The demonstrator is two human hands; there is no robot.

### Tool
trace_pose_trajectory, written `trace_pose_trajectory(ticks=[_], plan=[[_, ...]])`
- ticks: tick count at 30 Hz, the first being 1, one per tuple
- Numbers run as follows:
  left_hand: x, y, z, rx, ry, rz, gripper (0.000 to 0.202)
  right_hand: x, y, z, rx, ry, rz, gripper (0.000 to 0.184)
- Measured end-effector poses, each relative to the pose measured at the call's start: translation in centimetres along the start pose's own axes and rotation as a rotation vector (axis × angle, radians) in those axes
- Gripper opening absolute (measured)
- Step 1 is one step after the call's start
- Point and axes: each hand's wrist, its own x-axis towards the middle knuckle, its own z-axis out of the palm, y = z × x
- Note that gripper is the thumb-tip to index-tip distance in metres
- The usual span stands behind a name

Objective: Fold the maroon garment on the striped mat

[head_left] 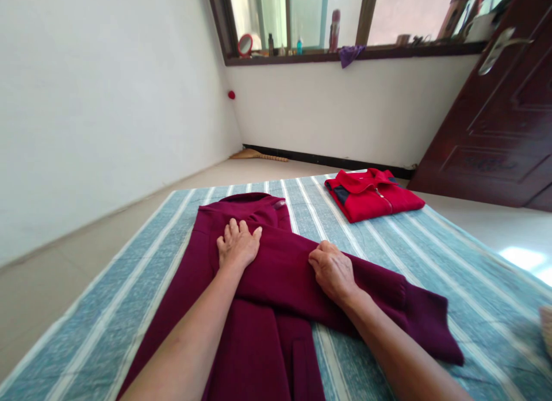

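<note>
A dark maroon garment lies spread on a blue and white striped cloth. One sleeve is folded across its body and runs out to the right. My left hand rests flat on the garment's upper chest, fingers stretched out, just below the collar. My right hand lies on the folded sleeve with its fingers curled down onto the fabric.
A folded red jacket lies at the far right of the striped cloth. A white wall runs along the left, a dark wooden door stands at right. A windowsill with bottles is ahead. A broom lies by the far wall.
</note>
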Motion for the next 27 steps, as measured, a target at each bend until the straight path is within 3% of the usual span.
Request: trace_pose_trajectory(ticks=[5, 11, 15, 27], plan=[[-0.1, 0.1, -0.3, 0.006, -0.009, 0.000, 0.064, 0.1, 0.3, 0.3, 0.072, 0.045, 0.036, 0.024], [0.0, 0.1, -0.2, 0.004, -0.012, -0.006, 0.064, 0.8, 2.8, -0.5, 0.292, 0.057, 0.121, 0.023], [0.0, 0.0, -0.2, 0.005, -0.006, 0.003, 0.063, 0.7, 3.5, -1.1, 0.370, 0.017, 0.078, 0.020], [-0.1, 0.2, -0.3, -0.001, -0.019, -0.009, 0.063, 0.7, 1.7, -0.2, 0.145, -0.027, -0.030, 0.017]])
